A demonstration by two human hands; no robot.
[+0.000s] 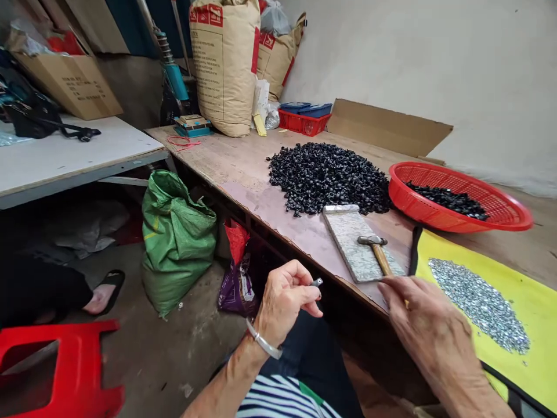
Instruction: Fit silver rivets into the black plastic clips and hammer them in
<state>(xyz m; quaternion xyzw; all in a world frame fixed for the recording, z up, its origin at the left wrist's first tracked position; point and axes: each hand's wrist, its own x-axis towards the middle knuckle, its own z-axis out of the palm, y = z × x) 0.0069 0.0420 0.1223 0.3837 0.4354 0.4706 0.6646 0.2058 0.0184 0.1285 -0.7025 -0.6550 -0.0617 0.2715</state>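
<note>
My left hand is closed in a pinch on a small black plastic part with a bit of metal at its tip, held in front of the table edge. My right hand has its fingers closed round the wooden handle of a hammer. The hammer's head is over a grey stone slab at the table's front. Behind the slab spreads a pile of black plastic parts. On a yellow cloth to the right lies a heap of small shiny metal pieces.
A red basket with more black parts stands beyond the cloth. Paper sacks and a red tray stand at the back. Down on the left are a green sack, a red stool and another person's foot.
</note>
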